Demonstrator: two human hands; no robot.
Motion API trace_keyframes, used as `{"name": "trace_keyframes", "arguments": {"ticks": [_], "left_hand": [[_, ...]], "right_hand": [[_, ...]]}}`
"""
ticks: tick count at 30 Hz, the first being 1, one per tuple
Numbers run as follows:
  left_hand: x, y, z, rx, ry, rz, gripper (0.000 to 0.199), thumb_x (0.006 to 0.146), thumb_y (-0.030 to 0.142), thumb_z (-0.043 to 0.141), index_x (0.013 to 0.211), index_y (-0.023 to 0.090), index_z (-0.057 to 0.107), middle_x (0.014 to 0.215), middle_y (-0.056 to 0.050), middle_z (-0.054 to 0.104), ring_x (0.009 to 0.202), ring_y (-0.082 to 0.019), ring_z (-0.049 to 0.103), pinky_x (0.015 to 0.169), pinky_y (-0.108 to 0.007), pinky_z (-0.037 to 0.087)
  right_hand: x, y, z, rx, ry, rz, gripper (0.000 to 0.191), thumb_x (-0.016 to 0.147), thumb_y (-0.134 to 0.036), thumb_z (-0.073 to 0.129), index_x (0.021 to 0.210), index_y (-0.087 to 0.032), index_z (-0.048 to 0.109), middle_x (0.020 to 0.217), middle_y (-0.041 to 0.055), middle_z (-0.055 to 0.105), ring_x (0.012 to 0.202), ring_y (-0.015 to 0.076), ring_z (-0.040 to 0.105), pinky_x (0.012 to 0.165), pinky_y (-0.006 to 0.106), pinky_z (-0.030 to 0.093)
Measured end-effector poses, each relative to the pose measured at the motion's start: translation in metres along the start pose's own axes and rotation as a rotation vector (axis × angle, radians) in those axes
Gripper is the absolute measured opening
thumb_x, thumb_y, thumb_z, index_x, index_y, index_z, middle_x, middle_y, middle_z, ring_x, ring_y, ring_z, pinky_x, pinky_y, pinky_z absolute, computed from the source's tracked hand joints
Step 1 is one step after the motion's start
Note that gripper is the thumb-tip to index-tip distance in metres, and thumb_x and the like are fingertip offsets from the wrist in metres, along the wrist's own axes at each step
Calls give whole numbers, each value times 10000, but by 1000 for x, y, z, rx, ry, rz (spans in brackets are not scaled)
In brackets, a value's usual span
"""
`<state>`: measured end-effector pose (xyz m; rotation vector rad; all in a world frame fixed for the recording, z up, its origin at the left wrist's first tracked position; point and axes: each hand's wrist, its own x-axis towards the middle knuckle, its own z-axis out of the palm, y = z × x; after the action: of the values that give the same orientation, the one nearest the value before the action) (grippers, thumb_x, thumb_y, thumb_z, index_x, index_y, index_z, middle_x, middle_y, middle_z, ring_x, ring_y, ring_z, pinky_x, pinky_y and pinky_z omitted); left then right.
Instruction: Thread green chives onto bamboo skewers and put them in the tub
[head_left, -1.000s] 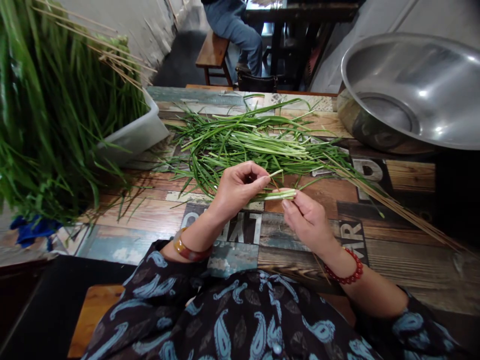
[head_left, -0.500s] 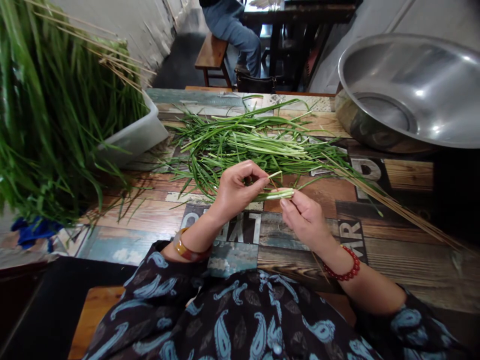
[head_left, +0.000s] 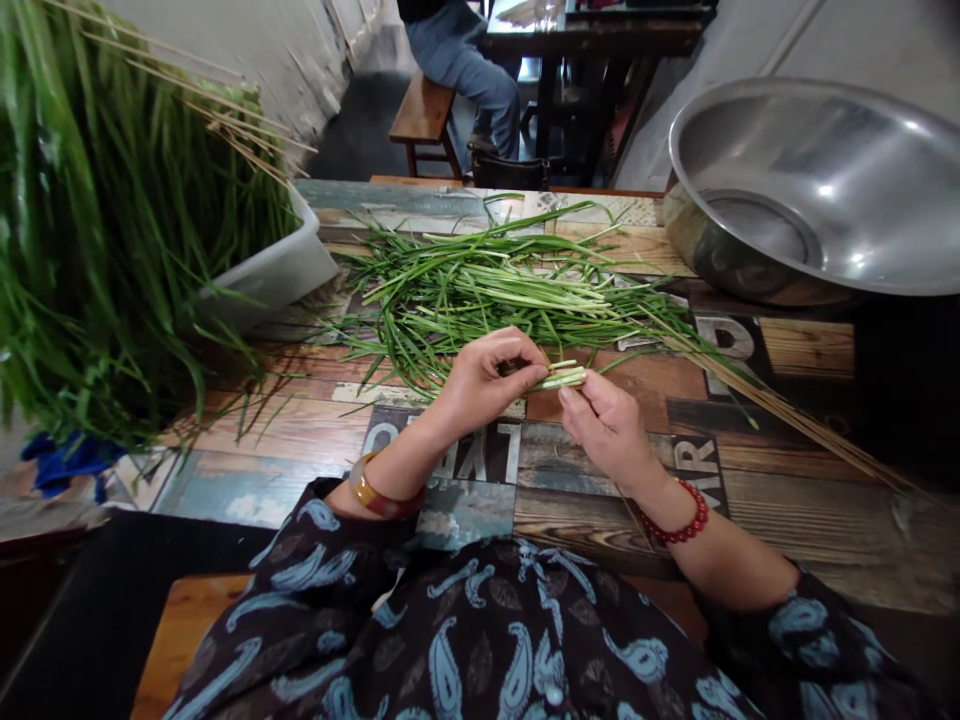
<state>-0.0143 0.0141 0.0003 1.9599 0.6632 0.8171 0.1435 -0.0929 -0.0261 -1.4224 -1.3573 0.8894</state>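
My left hand [head_left: 495, 375] is closed in a pinch on a garlic chive. Its pale cut end sticks out to the right, just above a few other garlic chive stems [head_left: 564, 379] lying side by side. At the ends of those stems are the pinched thumb and fingers of my right hand [head_left: 611, 420]. A thin bamboo skewer [head_left: 632, 512] shows below that palm; its upper part is hidden by the hand and the stems. Just beyond both hands, a loose pile of garlic chives [head_left: 510, 280] covers the middle of the table [head_left: 450, 510].
On the left, a white plastic bin [head_left: 277, 265] is heaped with skewered chives [head_left: 112, 230]. Loose bamboo skewers [head_left: 795, 410] lie at the right, near a large steel basin [head_left: 787, 190]. A blue cloth [head_left: 67, 465] is at the left edge. Someone sits on a bench [head_left: 424, 110] beyond.
My left hand has shifted slightly right, bringing its chive down close above the stems by my right hand. The skewer tip seen earlier between the hands no longer shows clearly.
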Motion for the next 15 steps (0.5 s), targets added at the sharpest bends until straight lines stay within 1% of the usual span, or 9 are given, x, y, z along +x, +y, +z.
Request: {"name": "trace_keyframes", "arguments": {"ticks": [2,5,6,7,8,9,11,13,15], "left_hand": [[1,-1,-7,66,21,16,144,873,282,654,897,166,736,919,-69,718,875,-174,653,809,-292,494],[2,-1,-19,344,205,47,231,907,360,627,1016,190,739,1054,-86,721,997,-208,638,926,-356,464],[3,0,-21,434,252,69,259,918,390,610,1030,195,739,1076,-89,721,1019,-217,630,954,-376,447],[3,0,-23,495,260,101,291,927,422,593,1043,198,738,1090,-91,722,1037,-223,625,976,-391,433],[3,0,-24,521,222,137,330,934,457,573,1057,198,735,1103,-93,725,1064,-230,623,1003,-404,417],[3,0,-24,520,143,168,372,940,494,550,1074,198,731,1117,-94,727,1097,-237,623,1038,-419,395],[3,1,-23,477,-80,192,459,956,559,482,1112,199,719,1128,-90,735,1126,-241,635,1117,-450,330],[3,2,-24,454,-277,156,544,974,600,395,1151,192,707,1107,-89,747,1070,-240,668,1152,-469,291],[3,4,-29,496,-365,100,618,978,627,330,1169,173,704,1071,-101,757,989,-239,688,1111,-448,348]], "right_hand": [[1,0,-1,2,5,-15,180,980,-334,484,908,-199,578,570,-61,481,474,93,428,509,235,363],[2,-1,-1,-9,23,-43,181,976,-327,491,883,-198,576,571,-62,477,481,92,431,517,235,364],[1,-2,-1,-17,25,-56,180,974,-323,491,887,-196,584,569,-62,476,483,92,433,519,236,366],[1,-3,0,-26,24,-70,177,971,-319,493,903,-193,597,569,-62,479,486,94,436,524,236,370],[1,-5,0,-32,22,-88,174,968,-315,498,928,-190,613,571,-60,486,489,95,440,529,237,378],[1,-6,0,-38,23,-106,174,964,-312,504,955,-189,627,575,-57,496,493,96,445,535,237,386],[0,-7,-1,-47,45,-134,181,955,-313,523,997,-187,646,589,-48,519,502,99,456,543,238,401],[0,-6,-5,-53,93,-139,196,950,-333,538,1018,-190,654,607,-36,536,512,103,465,535,238,400],[1,-3,-12,-49,139,-119,216,957,-369,536,1024,-197,649,621,-29,536,516,105,461,515,236,384]]}}
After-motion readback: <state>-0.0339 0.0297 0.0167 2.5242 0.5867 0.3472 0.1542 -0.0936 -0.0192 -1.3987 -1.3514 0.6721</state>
